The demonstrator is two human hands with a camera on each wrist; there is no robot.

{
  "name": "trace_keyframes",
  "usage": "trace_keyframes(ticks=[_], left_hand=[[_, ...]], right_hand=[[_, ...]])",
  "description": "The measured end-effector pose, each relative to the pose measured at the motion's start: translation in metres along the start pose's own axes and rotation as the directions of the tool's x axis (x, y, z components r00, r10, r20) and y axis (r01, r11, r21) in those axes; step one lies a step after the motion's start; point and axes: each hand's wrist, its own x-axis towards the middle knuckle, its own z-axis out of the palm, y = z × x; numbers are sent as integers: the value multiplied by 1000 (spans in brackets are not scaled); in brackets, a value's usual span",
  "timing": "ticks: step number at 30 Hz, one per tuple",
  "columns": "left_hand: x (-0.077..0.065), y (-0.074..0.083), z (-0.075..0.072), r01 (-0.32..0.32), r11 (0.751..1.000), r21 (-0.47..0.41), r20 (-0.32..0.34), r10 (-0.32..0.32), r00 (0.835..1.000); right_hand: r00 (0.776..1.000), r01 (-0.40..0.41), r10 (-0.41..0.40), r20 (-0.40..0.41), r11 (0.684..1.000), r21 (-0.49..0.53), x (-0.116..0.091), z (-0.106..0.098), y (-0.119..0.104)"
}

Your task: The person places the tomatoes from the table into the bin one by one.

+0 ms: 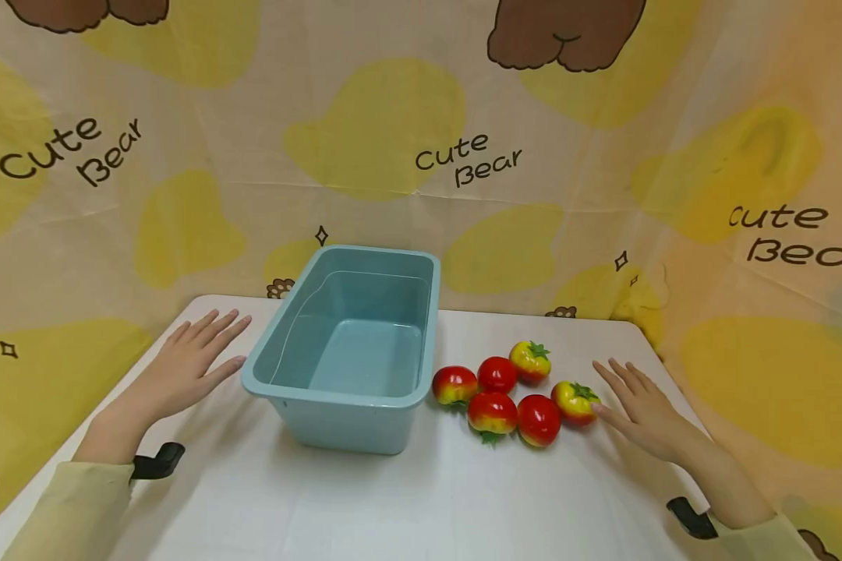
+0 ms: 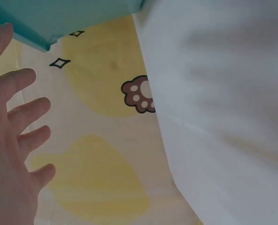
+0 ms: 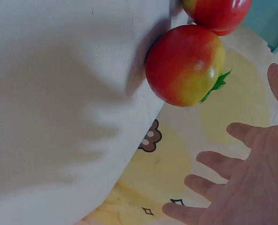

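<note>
A light blue plastic bin [image 1: 344, 425] stands upright on the white table, and its inside shows nothing in it. My left hand [image 1: 192, 366] hovers to the left of the bin with fingers spread and straight, the thumb tip close to the rim. To the right of the bin lie several red and yellow toy tomatoes [image 1: 492, 411], some with green leafy tops. My right hand [image 1: 642, 421], fingers extended, is beside the rightmost tomato [image 1: 575, 402]; its thumb tip overlaps that tomato in the head view. The right wrist view shows a gap between the palm and this tomato [image 3: 186, 65].
The white table [image 1: 309, 506] ends not far behind the bin and tomatoes. A cloth backdrop [image 1: 365, 125] with yellow patches and "Cute Bear" lettering rises behind it and along the sides. Each wrist wears a black strap mount [image 1: 158, 461].
</note>
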Motion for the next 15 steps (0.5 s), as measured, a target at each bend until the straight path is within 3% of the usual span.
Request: trace_keyframes(ticks=[10, 15], left_hand=[[0, 8, -20, -33, 998, -54, -76, 28, 997], [-2, 18, -31, -23, 995, -102, -81, 15, 997]], right_hand=[[997, 29, -26, -66, 999, 34, 1, 2, -1], [996, 41, -37, -82, 998, 49, 1, 3, -2]])
